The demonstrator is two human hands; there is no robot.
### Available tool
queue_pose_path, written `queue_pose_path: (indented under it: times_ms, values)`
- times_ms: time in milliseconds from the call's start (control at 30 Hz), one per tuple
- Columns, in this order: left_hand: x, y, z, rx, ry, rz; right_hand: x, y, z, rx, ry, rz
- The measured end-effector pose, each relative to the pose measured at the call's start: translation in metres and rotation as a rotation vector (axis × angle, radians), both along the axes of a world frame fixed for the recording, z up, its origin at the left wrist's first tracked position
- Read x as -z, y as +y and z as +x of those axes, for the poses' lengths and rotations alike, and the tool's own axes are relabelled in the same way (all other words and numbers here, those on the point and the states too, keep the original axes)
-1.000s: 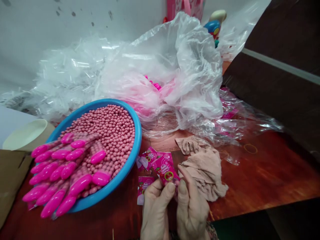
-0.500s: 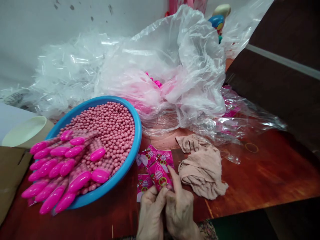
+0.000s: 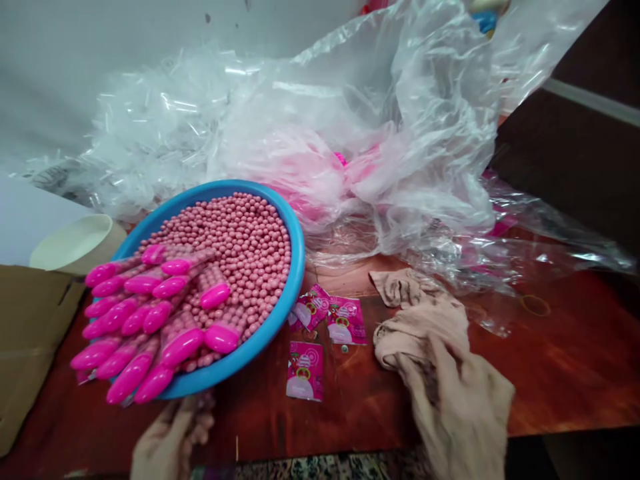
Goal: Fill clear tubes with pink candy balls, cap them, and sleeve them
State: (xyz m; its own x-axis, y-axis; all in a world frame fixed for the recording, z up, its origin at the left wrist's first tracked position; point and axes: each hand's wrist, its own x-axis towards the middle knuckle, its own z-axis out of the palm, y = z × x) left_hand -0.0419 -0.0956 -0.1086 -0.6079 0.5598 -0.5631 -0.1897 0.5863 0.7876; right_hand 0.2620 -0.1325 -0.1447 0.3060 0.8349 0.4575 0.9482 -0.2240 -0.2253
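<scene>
My left hand point(image 3: 170, 437) is at the table's front edge, just below the blue basin point(image 3: 299, 257), its fingers curled; whatever it holds is too blurred to name. With fingers spread and pressing into the cloth, my right hand point(image 3: 460, 407) grips the crumpled beige cloth point(image 3: 425, 320). Between the hands lie pink printed packets point(image 3: 305, 371), one apart and others grouped above it point(image 3: 347, 320). The basin holds many small pink balls point(image 3: 250, 253), and clear tubes with bright pink caps point(image 3: 183, 347) rest on its left side.
Clear plastic bags point(image 3: 425, 133) heap up behind the basin, one with pink items inside. A pale bowl point(image 3: 75, 243) and a cardboard box point(image 3: 30, 347) stand at the left. A rubber band point(image 3: 535, 305) lies at the right on the red-brown table point(image 3: 565, 373).
My hands, together on a pink packet before, have parted. The left went left below the basin; the right went right onto the cloth. That packet is gone from the group. The view has shifted.
</scene>
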Motion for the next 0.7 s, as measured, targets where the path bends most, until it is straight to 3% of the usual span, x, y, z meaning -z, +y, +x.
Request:
queue_pose_path:
  times_ms: [67, 133, 267, 367, 467, 567, 667, 700]
  values:
    - [0.0, 0.008, -0.02, 0.013, 0.256, 0.033, 0.01, 0.001, 0.013, -0.03, -0.042, -0.008]
    - [0.003, 0.01, -0.028, 0.092, 0.522, -0.047, 0.017, 0.003, 0.015, -0.055, -0.016, 0.041]
    - [0.012, -0.002, -0.011, 0.072, 0.764, -0.093, 0.022, 0.012, 0.014, -0.063, 0.052, 0.184]
    - [0.019, -0.013, 0.021, 0.083, 0.688, -0.042, 0.021, 0.02, 0.023, -0.056, 0.064, 0.2]
    - [0.023, -0.013, 0.057, 0.379, 0.471, 0.131, 0.014, 0.022, 0.021, -0.026, 0.059, 0.194]
    - [0.024, -0.008, 0.08, 0.602, 0.469, 0.26, 0.004, 0.017, -0.011, 0.006, 0.132, 0.196]
    - [0.026, -0.003, 0.087, 0.651, 0.475, 0.28, 0.002, 0.013, -0.058, -0.332, 0.301, 0.111]
    - [0.026, -0.002, 0.087, 0.651, 0.461, 0.279, 0.004, 0.013, -0.071, -0.359, 0.324, 0.084]
